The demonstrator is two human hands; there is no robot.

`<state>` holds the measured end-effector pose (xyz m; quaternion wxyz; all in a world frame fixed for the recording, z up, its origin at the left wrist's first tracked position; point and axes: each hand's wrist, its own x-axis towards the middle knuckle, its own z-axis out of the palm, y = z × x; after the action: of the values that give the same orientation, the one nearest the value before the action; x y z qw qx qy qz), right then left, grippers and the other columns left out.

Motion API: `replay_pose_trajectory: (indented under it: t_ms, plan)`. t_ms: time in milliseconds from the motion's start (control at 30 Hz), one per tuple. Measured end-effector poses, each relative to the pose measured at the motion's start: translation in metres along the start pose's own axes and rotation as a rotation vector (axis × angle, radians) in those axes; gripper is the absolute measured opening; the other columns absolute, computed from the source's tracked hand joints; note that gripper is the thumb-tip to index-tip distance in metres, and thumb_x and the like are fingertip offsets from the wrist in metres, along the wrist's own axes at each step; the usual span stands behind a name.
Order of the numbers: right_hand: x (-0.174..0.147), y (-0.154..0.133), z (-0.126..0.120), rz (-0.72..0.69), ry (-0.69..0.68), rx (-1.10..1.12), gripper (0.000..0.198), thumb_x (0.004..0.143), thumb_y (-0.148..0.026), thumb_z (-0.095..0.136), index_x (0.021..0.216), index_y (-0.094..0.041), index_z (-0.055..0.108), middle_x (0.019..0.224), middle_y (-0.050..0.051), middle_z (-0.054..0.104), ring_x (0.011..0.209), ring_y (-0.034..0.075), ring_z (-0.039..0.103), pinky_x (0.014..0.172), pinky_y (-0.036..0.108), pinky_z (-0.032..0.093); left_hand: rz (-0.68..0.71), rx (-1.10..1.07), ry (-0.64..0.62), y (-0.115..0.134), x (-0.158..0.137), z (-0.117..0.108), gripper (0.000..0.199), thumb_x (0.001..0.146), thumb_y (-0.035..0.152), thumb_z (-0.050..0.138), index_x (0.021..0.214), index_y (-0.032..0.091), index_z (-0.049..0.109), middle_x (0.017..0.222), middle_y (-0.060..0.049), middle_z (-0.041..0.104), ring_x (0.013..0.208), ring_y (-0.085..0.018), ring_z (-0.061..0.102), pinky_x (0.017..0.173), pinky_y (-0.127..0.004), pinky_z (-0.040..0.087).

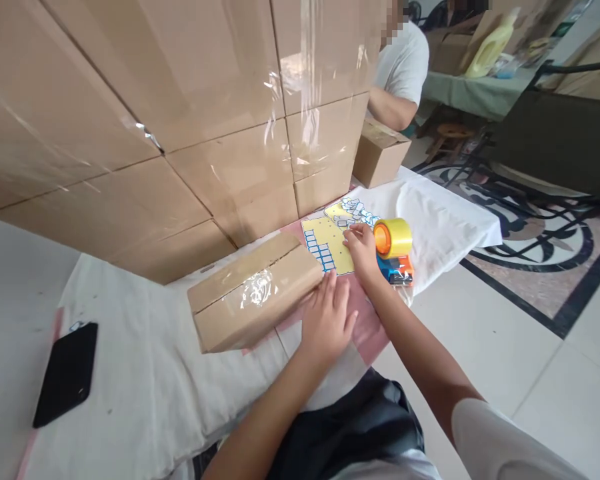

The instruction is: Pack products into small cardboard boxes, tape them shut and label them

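A yellow sheet (344,248) printed with small dots lies on the table, with several small white, blue-edged pieces (325,257) in rows on it. More such pieces (360,212) lie in a loose heap on a second yellow sheet behind. My left hand (329,317) rests with fingers stretched out, tips touching the lower edge of the rows, beside a taped cardboard box (260,293). Over the sheet's right side, my right hand (362,248) has its thumb and fingertips pinched together; what they hold is too small to make out. A tape dispenser (394,263) carrying a yellow roll stands just right of it.
Stacked, taped cardboard boxes (230,133) form a wall behind the table. A black phone-like slab (66,375) lies on the white cloth (140,373) at left. Across the table sits another person (405,60) near a small box (381,153). A dark chair (555,133) stands at right.
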<state>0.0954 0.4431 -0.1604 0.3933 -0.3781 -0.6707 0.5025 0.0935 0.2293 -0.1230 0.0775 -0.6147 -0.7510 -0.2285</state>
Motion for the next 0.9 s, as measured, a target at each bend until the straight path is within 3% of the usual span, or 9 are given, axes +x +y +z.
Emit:
replay_pose_trajectory:
  t_ms: [67, 167, 300, 400, 500, 700, 800, 900]
  plan:
    - [0.002, -0.003, -0.002, 0.052, 0.022, 0.082, 0.034, 0.079, -0.048, 0.052, 0.104, -0.024, 0.047, 0.111, 0.007, 0.059, 0.106, 0.023, 0.059, 0.085, 0.038, 0.054, -0.094, 0.04, -0.096, -0.008, 0.015, 0.022, 0.06, 0.092, 0.034, 0.06, 0.145, 0.009, 0.046, 0.158, -0.026, 0.04, 0.145, -0.038, 0.042, 0.109, -0.05, 0.047]
    - [0.0, -0.006, -0.004, 0.099, 0.028, 0.161, 0.032, 0.078, -0.046, 0.055, 0.101, -0.024, 0.048, 0.104, 0.005, 0.061, 0.099, 0.021, 0.061, 0.079, 0.034, 0.055, -0.227, 0.079, -0.092, -0.015, 0.026, 0.037, 0.063, 0.092, 0.034, 0.061, 0.148, 0.01, 0.044, 0.16, -0.031, 0.031, 0.149, -0.043, 0.033, 0.112, -0.055, 0.043]
    - [-0.005, -0.011, -0.003, 0.074, 0.028, 0.177, 0.03, 0.075, -0.042, 0.06, 0.096, -0.023, 0.052, 0.104, 0.005, 0.062, 0.102, 0.022, 0.06, 0.088, 0.037, 0.052, -0.339, 0.154, -0.059, -0.013, 0.025, 0.041, 0.066, 0.092, 0.042, 0.06, 0.147, 0.009, 0.048, 0.152, -0.031, 0.045, 0.146, -0.049, 0.035, 0.112, -0.063, 0.04]
    - [-0.009, -0.016, -0.002, 0.052, 0.047, 0.162, 0.027, 0.072, -0.039, 0.063, 0.093, -0.022, 0.055, 0.106, 0.006, 0.061, 0.108, 0.024, 0.056, 0.101, 0.041, 0.044, -0.317, 0.172, -0.066, -0.011, 0.015, 0.041, 0.058, 0.093, 0.043, 0.058, 0.144, 0.016, 0.054, 0.151, -0.021, 0.051, 0.142, -0.049, 0.041, 0.109, -0.065, 0.042]
    - [-0.027, -0.022, -0.009, 0.068, 0.01, 0.169, 0.026, 0.07, -0.038, 0.065, 0.09, -0.022, 0.058, 0.104, 0.005, 0.062, 0.109, 0.025, 0.056, 0.104, 0.044, 0.042, -0.275, 0.182, -0.034, -0.005, -0.005, 0.039, 0.051, 0.094, 0.039, 0.056, 0.141, 0.019, 0.058, 0.151, -0.018, 0.053, 0.139, -0.046, 0.047, 0.103, -0.063, 0.048]
    - [-0.113, -0.041, -0.063, 0.236, -0.141, 0.413, 0.02, 0.081, -0.041, 0.069, 0.091, -0.026, 0.062, 0.117, 0.007, 0.065, 0.111, 0.027, 0.058, 0.091, 0.039, 0.049, -0.246, 0.15, 0.054, 0.023, -0.07, 0.03, 0.042, 0.09, 0.039, 0.064, 0.126, 0.019, 0.066, 0.139, -0.017, 0.063, 0.128, -0.036, 0.058, 0.101, -0.053, 0.05]
    - [-0.149, -0.049, -0.095, 0.329, -0.095, 0.54, 0.021, 0.078, -0.041, 0.076, 0.085, -0.027, 0.063, 0.114, 0.006, 0.062, 0.103, 0.026, 0.059, 0.082, 0.037, 0.051, -0.179, 0.117, 0.088, 0.028, -0.096, 0.022, 0.029, 0.09, 0.024, 0.059, 0.118, 0.023, 0.069, 0.123, -0.01, 0.071, 0.116, -0.03, 0.064, 0.094, -0.046, 0.052]
    - [-0.176, -0.053, -0.117, 0.385, -0.013, 0.568, 0.021, 0.075, -0.037, 0.08, 0.08, -0.027, 0.062, 0.091, 0.001, 0.058, 0.083, 0.02, 0.056, 0.075, 0.033, 0.049, -0.129, 0.061, 0.144, 0.024, -0.108, 0.012, 0.037, 0.09, 0.008, 0.049, 0.117, 0.023, 0.069, 0.109, -0.006, 0.075, 0.097, -0.022, 0.069, 0.084, -0.037, 0.054]
